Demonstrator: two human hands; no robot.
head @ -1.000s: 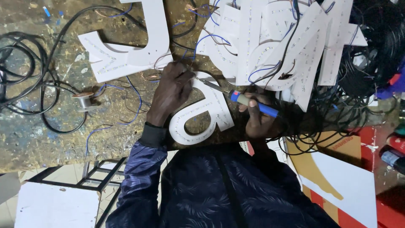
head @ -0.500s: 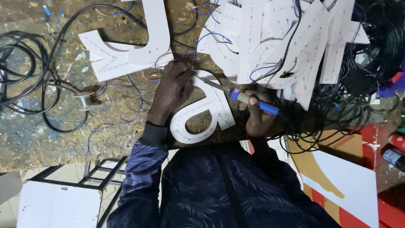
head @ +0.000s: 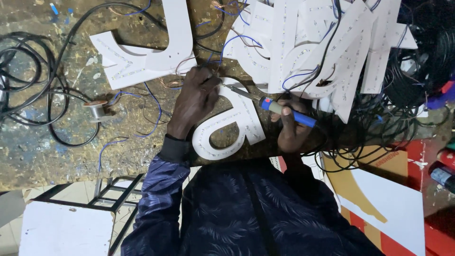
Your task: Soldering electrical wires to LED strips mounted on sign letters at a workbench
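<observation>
Single head view, steeply down, close over workbench (head: pixel 57 156)

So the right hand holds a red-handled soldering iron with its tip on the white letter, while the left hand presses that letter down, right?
Not quite. The head view shows the soldering iron has a blue handle with only a small red spot, not a red one. The rest stands: the right hand holds it with its tip at the white letter, and the left hand presses that letter down.

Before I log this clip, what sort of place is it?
Probably a sign-making workshop. The right hand holds a blue-handled soldering iron over a white cut-out sign letter steadied by the left hand, amid a heap of similar white letters and tangled black cables.
</observation>
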